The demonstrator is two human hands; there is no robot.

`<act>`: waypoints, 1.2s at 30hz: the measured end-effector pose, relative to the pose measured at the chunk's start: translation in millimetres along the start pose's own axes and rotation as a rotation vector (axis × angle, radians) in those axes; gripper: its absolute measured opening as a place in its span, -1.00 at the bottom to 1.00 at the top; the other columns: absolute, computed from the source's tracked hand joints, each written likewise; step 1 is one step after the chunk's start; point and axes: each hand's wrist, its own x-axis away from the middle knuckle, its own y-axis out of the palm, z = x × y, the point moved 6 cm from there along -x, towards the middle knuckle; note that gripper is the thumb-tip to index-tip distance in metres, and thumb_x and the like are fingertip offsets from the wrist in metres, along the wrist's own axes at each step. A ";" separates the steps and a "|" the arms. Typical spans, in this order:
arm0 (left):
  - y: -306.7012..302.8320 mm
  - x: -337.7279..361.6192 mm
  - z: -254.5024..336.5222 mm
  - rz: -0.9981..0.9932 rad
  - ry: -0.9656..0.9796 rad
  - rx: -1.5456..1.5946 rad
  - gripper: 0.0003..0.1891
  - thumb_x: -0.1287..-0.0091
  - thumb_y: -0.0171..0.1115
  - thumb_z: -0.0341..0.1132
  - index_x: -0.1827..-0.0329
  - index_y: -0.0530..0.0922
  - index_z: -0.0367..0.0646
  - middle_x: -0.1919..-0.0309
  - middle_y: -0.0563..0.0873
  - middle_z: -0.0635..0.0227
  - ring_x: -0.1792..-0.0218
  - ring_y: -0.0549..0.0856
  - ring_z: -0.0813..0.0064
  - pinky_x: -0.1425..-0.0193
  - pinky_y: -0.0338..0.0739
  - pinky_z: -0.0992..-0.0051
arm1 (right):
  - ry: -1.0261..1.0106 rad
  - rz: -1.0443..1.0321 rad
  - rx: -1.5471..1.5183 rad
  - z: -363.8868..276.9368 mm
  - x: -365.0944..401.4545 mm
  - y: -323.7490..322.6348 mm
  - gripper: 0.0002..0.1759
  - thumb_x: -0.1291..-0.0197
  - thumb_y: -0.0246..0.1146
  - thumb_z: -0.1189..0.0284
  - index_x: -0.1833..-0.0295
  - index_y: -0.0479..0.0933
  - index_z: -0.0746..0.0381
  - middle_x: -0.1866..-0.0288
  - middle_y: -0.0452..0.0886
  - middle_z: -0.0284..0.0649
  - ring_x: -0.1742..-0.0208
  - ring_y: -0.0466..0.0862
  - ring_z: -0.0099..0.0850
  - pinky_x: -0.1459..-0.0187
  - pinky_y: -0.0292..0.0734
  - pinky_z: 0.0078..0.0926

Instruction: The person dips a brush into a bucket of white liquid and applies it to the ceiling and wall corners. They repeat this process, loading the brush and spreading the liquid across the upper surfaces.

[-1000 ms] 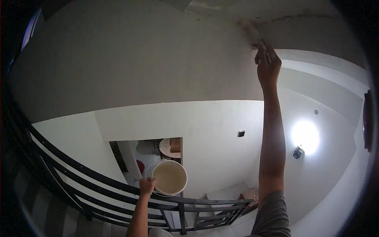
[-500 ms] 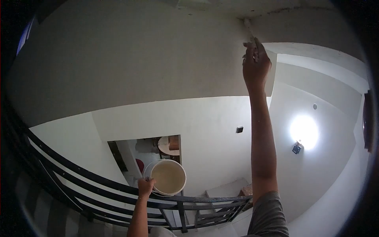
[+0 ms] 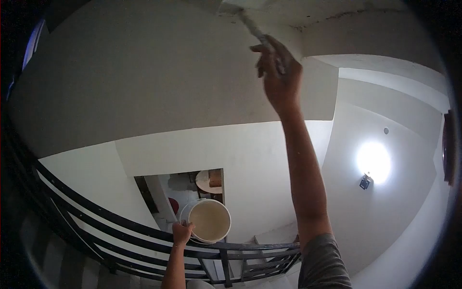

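High at the end of my raised arm, my right hand [image 3: 281, 72] is closed round a pale-coated paintbrush [image 3: 252, 26]. The brush slants up to the left, its far end close to the line where the grey wall [image 3: 159, 72] meets the ceiling [image 3: 279, 8]. Low in the view, my left hand [image 3: 183, 232] grips the rim of a white bucket [image 3: 230, 221] at its left side. Pale, cream-coloured liquid shows inside the bucket, which is tilted toward me beside the dark railing.
A dark metal railing [image 3: 118, 222] curves across the lower view, with stairs [image 3: 269, 237] below it. A bright lamp [image 3: 373, 161] shines on the white wall at right. Through a doorway at lower left, a round table [image 3: 204, 180] is visible.
My right hand has swung left with the paintbrush, away from the corner to a spot farther along the ceiling line. The left hand still grips the bucket.
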 end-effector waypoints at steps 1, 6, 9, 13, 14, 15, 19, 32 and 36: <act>0.0 1.2 3.4 -0.006 0.007 -0.013 -0.77 -0.01 0.39 -0.36 0.51 0.67 -0.44 0.62 0.71 0.21 0.59 0.69 0.40 0.46 0.52 0.34 | 0.049 0.027 -0.022 3.8 0.6 -11.7 -0.69 -0.46 0.16 0.49 -0.21 0.55 0.42 0.20 0.78 -0.13 0.39 0.68 -0.55 0.39 0.60 -0.56; -1.5 -13.1 -13.2 -0.033 0.016 -0.090 -0.74 -0.01 0.40 -0.32 0.51 0.67 -0.45 0.63 0.71 0.18 0.59 0.70 0.37 0.45 0.53 0.32 | 0.009 0.269 0.044 15.8 3.2 -47.1 -0.64 -0.53 0.09 0.40 -0.21 0.53 0.46 0.22 0.77 -0.11 0.45 0.65 -0.58 0.49 0.55 -0.60; -3.8 -4.7 -9.6 -0.037 -0.042 -0.053 -0.71 0.00 0.43 -0.29 0.50 0.67 -0.44 0.61 0.73 0.14 0.58 0.72 0.34 0.44 0.54 0.31 | 0.158 0.437 -0.008 34.0 -1.2 -49.2 -0.59 -0.55 0.03 0.36 -0.20 0.51 0.51 0.22 0.77 -0.06 0.48 0.64 -0.56 0.53 0.53 -0.57; -4.3 -9.3 -16.0 -0.030 0.006 -0.054 -0.70 0.01 0.44 -0.28 0.50 0.67 -0.44 0.60 0.74 0.14 0.57 0.73 0.35 0.42 0.55 0.31 | 0.126 0.468 -0.110 41.0 -19.1 -10.0 -0.59 -0.54 0.01 0.36 -0.12 0.53 0.53 0.27 0.76 -0.06 0.51 0.64 -0.53 0.51 0.52 -0.53; -3.4 -7.9 -10.4 -0.038 0.013 -0.083 -0.70 0.01 0.44 -0.28 0.49 0.67 -0.44 0.60 0.74 0.13 0.56 0.73 0.35 0.42 0.56 0.31 | 0.117 0.438 -0.041 41.6 -20.7 3.1 -0.60 -0.54 0.01 0.36 -0.10 0.53 0.53 0.28 0.76 -0.07 0.50 0.64 -0.52 0.49 0.53 -0.50; -3.1 -7.4 -9.7 -0.037 0.012 -0.080 -0.70 0.01 0.44 -0.28 0.49 0.67 -0.44 0.60 0.74 0.13 0.56 0.73 0.35 0.42 0.56 0.31 | 0.109 0.409 0.030 39.5 -20.4 16.3 -0.60 -0.53 0.02 0.36 -0.09 0.53 0.53 0.30 0.76 -0.07 0.49 0.65 -0.50 0.46 0.54 -0.47; -1.1 -8.2 -14.4 -0.021 -0.051 -0.074 -0.71 0.02 0.43 -0.28 0.54 0.65 -0.43 0.63 0.72 0.15 0.58 0.71 0.35 0.44 0.54 0.31 | 0.127 0.202 -0.162 -9.0 -2.4 71.5 -0.65 -0.50 0.05 0.38 -0.10 0.56 0.47 0.31 0.76 -0.09 0.44 0.68 -0.47 0.37 0.57 -0.45; -3.9 -2.1 -0.8 -0.039 -0.015 -0.012 -0.71 -0.02 0.42 -0.30 0.58 0.62 -0.44 0.65 0.70 0.11 0.57 0.73 0.28 0.47 0.54 0.28 | -0.309 -0.021 0.331 12.7 -9.6 21.1 -0.64 -0.43 0.13 0.57 -0.28 0.50 0.39 0.10 0.75 -0.07 0.32 0.71 -0.47 0.28 0.64 -0.47; -6.8 -0.3 6.2 -0.044 -0.031 -0.125 -0.71 -0.03 0.41 -0.31 0.58 0.62 -0.45 0.65 0.69 0.12 0.58 0.73 0.30 0.47 0.54 0.29 | -0.374 0.032 0.551 5.0 -7.3 -7.2 -0.64 -0.36 0.17 0.63 -0.25 0.54 0.36 0.10 0.73 -0.04 0.25 0.76 -0.34 0.25 0.68 -0.40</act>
